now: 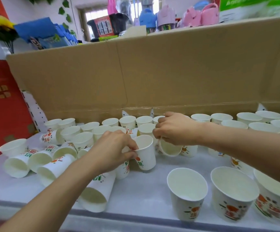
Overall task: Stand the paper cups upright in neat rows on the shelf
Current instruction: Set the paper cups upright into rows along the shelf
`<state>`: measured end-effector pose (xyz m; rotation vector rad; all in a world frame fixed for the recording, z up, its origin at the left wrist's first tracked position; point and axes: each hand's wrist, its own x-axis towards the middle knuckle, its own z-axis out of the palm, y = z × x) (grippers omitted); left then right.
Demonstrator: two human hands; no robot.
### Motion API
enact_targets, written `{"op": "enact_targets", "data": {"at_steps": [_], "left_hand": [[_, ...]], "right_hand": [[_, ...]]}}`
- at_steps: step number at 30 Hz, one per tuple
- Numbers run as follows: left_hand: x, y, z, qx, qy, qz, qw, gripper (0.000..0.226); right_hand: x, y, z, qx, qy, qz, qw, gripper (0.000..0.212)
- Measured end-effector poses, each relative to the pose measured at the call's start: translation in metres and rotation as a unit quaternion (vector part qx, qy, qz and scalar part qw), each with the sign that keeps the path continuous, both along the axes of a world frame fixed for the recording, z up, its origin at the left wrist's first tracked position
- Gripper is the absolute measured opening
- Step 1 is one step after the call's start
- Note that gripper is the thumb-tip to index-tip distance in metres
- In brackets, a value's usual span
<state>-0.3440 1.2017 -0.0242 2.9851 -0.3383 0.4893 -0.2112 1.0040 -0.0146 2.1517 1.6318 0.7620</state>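
meanwhile, our left hand (114, 148) pinches the rim of one paper cup (146, 156) between thumb and fingertips (131, 146). it holds the cup mouth-up and slightly tilted, low over the shelf (144, 186), apparently so it can be set down on its base. just right of those fingers, our right hand (174, 129) curls its fingers (157, 133) over the rim of a second cup (169, 149). that cup leans with its mouth toward us, seemingly partway to being righted. so two cups are in hand, one each.

left of the left fingers, about six toppled cups (16, 166) lie on their sides, touching one another. a further fallen cup (95, 193) lies beneath our left forearm. these, we judge, are the work left to do. nearer to us than the right fingers, three standing cups (187, 193) form a front row, each apart from the next. beyond both sets of fingers, well over a dozen upright cups (127, 122) stand in rows against a cardboard wall (136, 72), which seems to serve as a backstop.
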Motion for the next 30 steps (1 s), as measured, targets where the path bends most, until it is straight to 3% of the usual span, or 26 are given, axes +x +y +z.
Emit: {"op": "enact_targets", "data": {"at_steps": [3,6,10,13,17,20,24,30], "left_hand": [[-0.001,0.005,0.000,-0.026,-0.019,-0.024,0.999,0.014],[-0.003,0.005,0.005,-0.057,-0.027,-0.056,0.996,0.036],[0.006,-0.017,0.007,-0.052,0.005,-0.109,0.993,0.028],[0.022,-0.046,0.004,-0.010,0.039,-0.142,0.989,0.014],[0.038,-0.072,0.001,0.034,0.045,-0.145,0.988,0.014],[0.041,-0.075,-0.001,0.023,0.054,-0.135,0.989,0.027],[0.038,-0.072,0.000,-0.070,0.055,-0.122,0.988,0.044],[0.042,-0.083,-0.002,-0.126,0.107,-0.069,0.984,0.047]], "right_hand": [[-0.004,-0.003,0.014,0.122,0.063,0.033,0.990,0.015],[-0.019,-0.027,0.049,0.222,0.204,-0.058,0.952,0.022],[-0.028,-0.081,0.073,0.186,0.363,-0.128,0.904,0.029],[-0.030,-0.100,0.057,0.093,0.369,-0.202,0.902,0.032],[-0.030,-0.098,0.026,0.008,0.334,-0.234,0.913,0.038],[-0.035,-0.102,0.025,0.038,0.330,-0.228,0.915,0.043],[-0.045,-0.118,0.040,0.124,0.335,-0.207,0.911,0.016],[-0.059,-0.116,0.036,0.040,0.375,-0.261,0.888,0.015]]}}
